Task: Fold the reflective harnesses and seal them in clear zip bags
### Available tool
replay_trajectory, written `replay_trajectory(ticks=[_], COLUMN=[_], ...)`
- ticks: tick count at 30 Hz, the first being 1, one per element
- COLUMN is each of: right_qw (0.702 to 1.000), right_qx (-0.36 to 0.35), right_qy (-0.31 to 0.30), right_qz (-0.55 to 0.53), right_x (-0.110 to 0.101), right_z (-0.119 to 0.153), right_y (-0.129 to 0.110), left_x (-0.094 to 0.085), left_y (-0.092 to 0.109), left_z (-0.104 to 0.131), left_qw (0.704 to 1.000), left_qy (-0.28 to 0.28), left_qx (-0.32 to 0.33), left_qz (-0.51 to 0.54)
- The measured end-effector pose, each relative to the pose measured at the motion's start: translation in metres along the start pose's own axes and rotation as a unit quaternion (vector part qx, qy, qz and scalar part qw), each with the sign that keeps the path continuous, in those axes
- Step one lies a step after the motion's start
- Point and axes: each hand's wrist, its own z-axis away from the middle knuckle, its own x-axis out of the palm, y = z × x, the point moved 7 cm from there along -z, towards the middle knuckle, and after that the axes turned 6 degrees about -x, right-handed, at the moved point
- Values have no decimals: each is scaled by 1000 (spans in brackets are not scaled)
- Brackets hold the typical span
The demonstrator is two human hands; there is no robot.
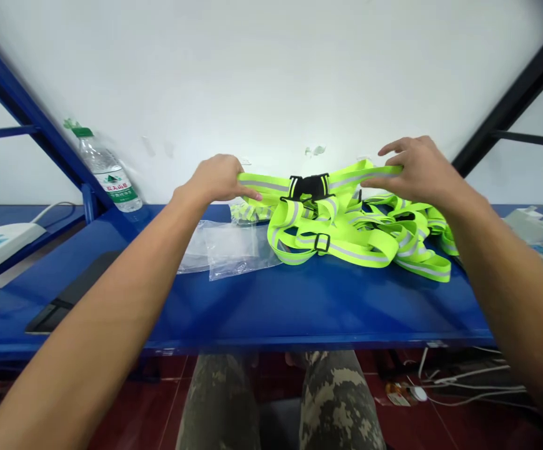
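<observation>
A neon yellow-green strap with a grey reflective stripe [360,177] is stretched between my two hands, its black buckle [308,187] near the middle. My left hand [222,179] pinches the strap's left end. On the right, my right hand [412,167] grips the strap between thumb and fingers, with some fingers lifted. Below hang looped straps of the same kind with a black slider [322,242], resting on a tangled pile of straps [412,234] on the blue table [271,306].
Clear plastic bags [231,250] lie left of the straps. A water bottle [112,172] leans against the wall. A dark flat object [60,306] is under my left forearm. A white power strip [6,244] sits far left, and plastic packaging [533,228] far right.
</observation>
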Motion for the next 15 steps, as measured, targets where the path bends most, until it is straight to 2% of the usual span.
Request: replay_trajectory(ticks=[3, 4, 7, 9, 15], right_qw=[990, 986, 981, 976, 970], right_qx=[133, 156, 143, 142, 145], right_qy=[-36, -32, 17, 33, -55], right_qz=[-31, -53, -133, -164, -187], right_x=[-6, -10, -20, -24, -13], right_z=[5, 7, 8, 9, 11], right_y=[15, 17, 16, 16, 16], left_x=[-14, -17, -20, -19, -14], left_y=[-5, -8, -17, -22, -38], left_z=[1, 3, 10, 12, 9], left_qw=[999, 998, 993, 983, 922], left_qy=[24, 29, 48, 62, 89], left_qx=[-31, -45, -75, -78, -83], left_qz=[9, 19, 77, 154, 368])
